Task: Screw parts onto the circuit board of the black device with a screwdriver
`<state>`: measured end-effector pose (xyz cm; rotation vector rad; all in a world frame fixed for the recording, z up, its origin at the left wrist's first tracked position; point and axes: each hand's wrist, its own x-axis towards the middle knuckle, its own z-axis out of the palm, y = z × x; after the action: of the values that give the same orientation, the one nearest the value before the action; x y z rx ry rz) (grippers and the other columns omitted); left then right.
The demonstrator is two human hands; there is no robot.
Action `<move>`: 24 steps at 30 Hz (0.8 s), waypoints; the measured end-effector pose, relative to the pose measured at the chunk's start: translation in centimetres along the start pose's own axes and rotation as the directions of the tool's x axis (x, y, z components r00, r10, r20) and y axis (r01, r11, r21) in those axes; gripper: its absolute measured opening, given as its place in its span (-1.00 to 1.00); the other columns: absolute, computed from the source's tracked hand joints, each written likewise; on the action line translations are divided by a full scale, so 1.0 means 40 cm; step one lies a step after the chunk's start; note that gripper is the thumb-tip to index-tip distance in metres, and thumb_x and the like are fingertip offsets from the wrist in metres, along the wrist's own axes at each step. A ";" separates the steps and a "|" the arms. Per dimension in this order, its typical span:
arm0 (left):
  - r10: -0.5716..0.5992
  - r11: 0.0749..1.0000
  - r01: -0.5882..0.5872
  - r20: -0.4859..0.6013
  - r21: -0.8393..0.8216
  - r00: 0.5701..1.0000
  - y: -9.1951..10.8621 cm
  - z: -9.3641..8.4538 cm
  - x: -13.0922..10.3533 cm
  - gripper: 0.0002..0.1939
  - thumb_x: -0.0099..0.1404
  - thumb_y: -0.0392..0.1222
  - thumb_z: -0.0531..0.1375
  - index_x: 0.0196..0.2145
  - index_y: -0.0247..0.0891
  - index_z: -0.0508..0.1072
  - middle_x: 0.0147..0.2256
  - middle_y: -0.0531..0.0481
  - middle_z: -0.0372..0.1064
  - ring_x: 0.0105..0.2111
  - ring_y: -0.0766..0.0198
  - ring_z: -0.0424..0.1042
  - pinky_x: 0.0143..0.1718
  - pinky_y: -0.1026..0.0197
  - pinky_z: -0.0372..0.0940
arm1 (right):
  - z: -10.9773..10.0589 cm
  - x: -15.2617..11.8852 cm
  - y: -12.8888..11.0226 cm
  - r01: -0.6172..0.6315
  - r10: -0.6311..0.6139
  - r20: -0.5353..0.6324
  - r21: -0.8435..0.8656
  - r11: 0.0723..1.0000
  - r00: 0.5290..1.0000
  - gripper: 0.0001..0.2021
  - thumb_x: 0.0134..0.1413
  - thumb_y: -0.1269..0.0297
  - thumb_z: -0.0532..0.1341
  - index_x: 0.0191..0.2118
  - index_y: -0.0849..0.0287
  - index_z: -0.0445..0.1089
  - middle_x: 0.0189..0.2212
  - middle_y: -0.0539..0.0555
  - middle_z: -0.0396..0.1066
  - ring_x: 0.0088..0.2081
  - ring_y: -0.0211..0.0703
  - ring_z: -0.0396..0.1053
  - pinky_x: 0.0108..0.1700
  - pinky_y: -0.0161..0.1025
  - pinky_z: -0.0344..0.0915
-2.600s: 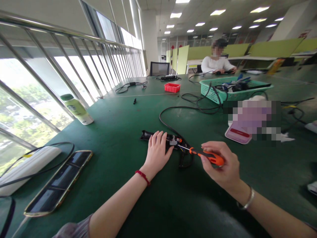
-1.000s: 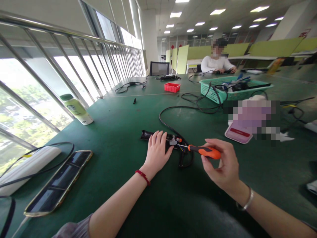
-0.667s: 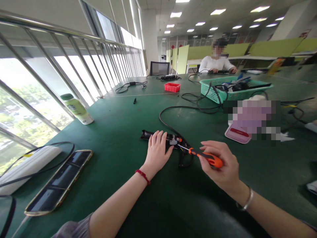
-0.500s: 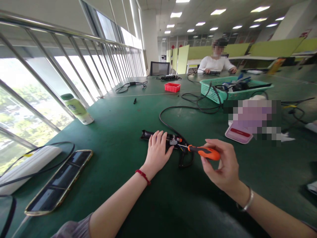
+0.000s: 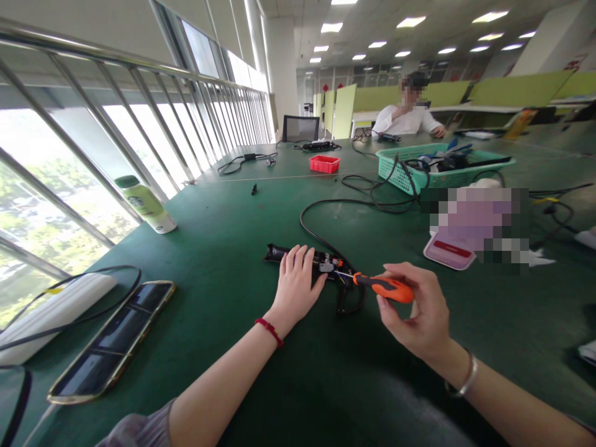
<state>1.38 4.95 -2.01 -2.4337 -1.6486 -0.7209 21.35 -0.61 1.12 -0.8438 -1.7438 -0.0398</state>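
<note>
My left hand lies over a black corded device, fingers across its body and thumb on the near side, holding it against the table. The device's casing is open, with a grey part, orange bits and thin wires showing beside my thumb. Below them a black looped handle points toward me. My right hand grips the rear of an orange and black screwdriver between thumb and fingers. The shaft points left, its tip at the grey part; exact contact is too small to make out.
A black cable runs back to a green basket of tangled parts. Beyond stands a red tray. At left are a bottle and a phone. Another person sits at the far side.
My right hand and the screwdriver have barely shifted, and my left hand stays put. The person across the table has raised one hand toward the head, leaving the dark item on the table.
</note>
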 end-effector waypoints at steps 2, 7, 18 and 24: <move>0.000 1.000 0.000 0.008 0.006 1.000 0.000 0.000 0.000 -0.50 0.28 -0.08 0.04 0.11 -0.39 0.15 0.10 -0.25 0.15 0.17 -0.03 0.01 0.18 -0.11 -0.02 | -0.003 0.005 -0.004 0.002 -0.001 0.034 -0.030 1.000 0.999 -0.70 -0.09 0.46 0.18 -0.16 0.12 0.27 -0.43 0.01 0.37 -0.46 -0.20 0.41 -0.45 -0.27 0.37; -0.003 1.000 0.003 0.011 0.004 1.000 0.002 0.000 0.001 -0.50 0.28 -0.08 0.04 0.11 -0.39 0.15 0.11 -0.25 0.14 0.17 -0.02 0.01 0.18 -0.10 -0.02 | -0.006 0.010 -0.014 -0.003 0.007 0.077 -0.056 0.998 0.997 -0.77 -0.09 0.45 0.18 -0.23 0.13 0.28 -0.45 -0.01 0.39 -0.53 -0.26 0.38 -0.49 -0.31 0.35; 0.002 1.000 -0.002 0.000 0.002 1.000 0.000 0.001 -0.001 -0.50 0.28 -0.08 0.03 0.11 -0.38 0.14 0.10 -0.25 0.14 0.16 -0.02 0.02 0.17 -0.11 -0.01 | -0.005 0.008 -0.009 -0.038 0.042 0.077 -0.044 0.998 0.996 -0.79 -0.07 0.44 0.18 -0.23 0.12 0.29 -0.49 -0.02 0.38 -0.56 -0.27 0.37 -0.51 -0.32 0.35; -0.002 1.000 0.002 -0.001 -0.010 1.000 0.001 0.000 -0.001 -0.52 0.28 -0.08 0.03 0.10 -0.35 0.14 0.10 -0.24 0.15 0.17 -0.02 0.02 0.16 -0.12 -0.02 | -0.005 0.007 -0.007 -0.055 0.056 0.023 -0.041 0.998 0.998 -0.73 -0.09 0.44 0.18 -0.18 0.14 0.28 -0.44 0.02 0.38 -0.48 -0.20 0.41 -0.44 -0.27 0.38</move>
<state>1.41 4.91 -2.03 -2.4383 -1.6519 -0.7323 21.34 -0.78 1.55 -0.9250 -1.7463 -0.0283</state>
